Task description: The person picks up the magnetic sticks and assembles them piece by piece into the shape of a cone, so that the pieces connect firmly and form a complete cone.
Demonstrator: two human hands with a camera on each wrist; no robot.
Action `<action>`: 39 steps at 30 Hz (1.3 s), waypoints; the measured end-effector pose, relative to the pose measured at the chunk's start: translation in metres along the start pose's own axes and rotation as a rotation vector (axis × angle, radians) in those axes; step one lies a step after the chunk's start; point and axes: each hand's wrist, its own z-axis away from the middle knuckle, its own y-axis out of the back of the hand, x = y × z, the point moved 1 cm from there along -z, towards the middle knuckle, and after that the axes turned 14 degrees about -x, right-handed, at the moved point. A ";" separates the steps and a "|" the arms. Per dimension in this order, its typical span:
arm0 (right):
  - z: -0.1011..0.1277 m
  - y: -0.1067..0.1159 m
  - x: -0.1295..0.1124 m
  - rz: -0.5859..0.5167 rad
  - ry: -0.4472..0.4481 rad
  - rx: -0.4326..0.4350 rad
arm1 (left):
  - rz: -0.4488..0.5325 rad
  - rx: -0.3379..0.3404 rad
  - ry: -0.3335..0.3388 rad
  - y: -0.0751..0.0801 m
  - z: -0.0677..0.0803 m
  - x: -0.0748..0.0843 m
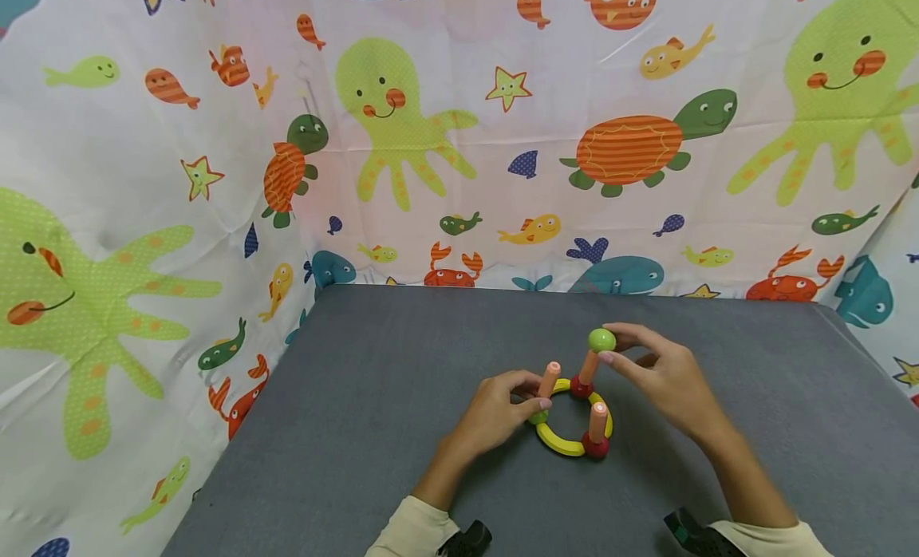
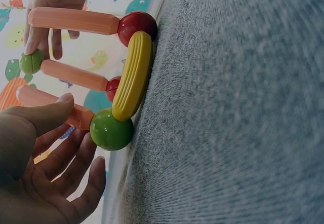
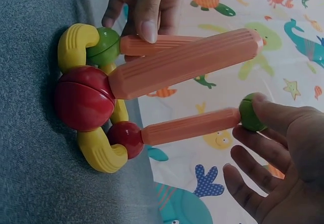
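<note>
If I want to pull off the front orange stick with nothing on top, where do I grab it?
Pinch the front orange stick near its bare top, coming from above. It stands upright on a red ball, and no hands are on it.

Glossy smooth plastic balls point(image 3: 83, 98), ribbed matt orange rods point(image 3: 185, 64); grey tabletop point(image 1: 359, 397) w/ rough cloth.

Both hands, left hand point(image 1: 495, 409) and right hand point(image 1: 664, 377), are bare; cream sleeves point(image 1: 412, 529) end at the forearms, with dark wrist mounts point(image 1: 467, 539).
</note>
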 end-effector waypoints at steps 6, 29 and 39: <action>-0.001 -0.002 0.002 0.002 0.008 -0.010 | -0.002 0.005 -0.001 0.000 -0.001 -0.001; -0.002 -0.010 -0.009 -0.002 0.027 -0.054 | -0.017 -0.012 -0.011 -0.003 -0.001 0.000; -0.001 -0.015 -0.016 0.007 0.052 -0.086 | -0.025 -0.021 -0.007 -0.004 -0.002 -0.001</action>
